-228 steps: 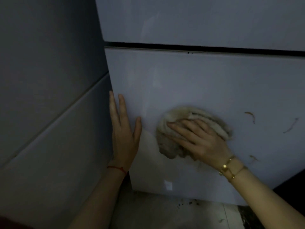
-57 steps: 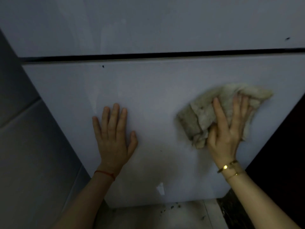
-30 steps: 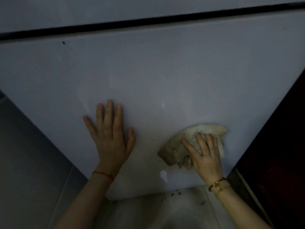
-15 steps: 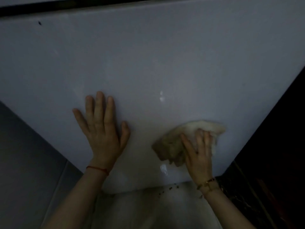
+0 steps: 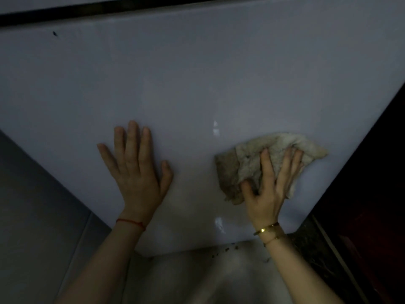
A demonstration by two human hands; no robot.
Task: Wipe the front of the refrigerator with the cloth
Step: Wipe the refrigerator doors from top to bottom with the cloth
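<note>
The pale lower door of the refrigerator [image 5: 197, 80] fills most of the head view, with a dark seam across the top. A crumpled beige cloth [image 5: 247, 159] lies against the door near its right edge. My right hand [image 5: 267, 189] presses flat on the cloth with fingers spread, gold bangles on the wrist. My left hand [image 5: 135, 170] rests flat on the bare door to the left, fingers apart, holding nothing, a red thread around its wrist.
A grey tiled wall [image 5: 32, 216] meets the refrigerator on the left. Dark furniture [image 5: 372, 194] stands close on the right. Below the door is a light floor [image 5: 197, 277] with a few dark crumbs [image 5: 228, 249] near the door's bottom edge.
My right hand has slid the cloth a little up and to the right on the door. My left hand stays flat in about the same place.
</note>
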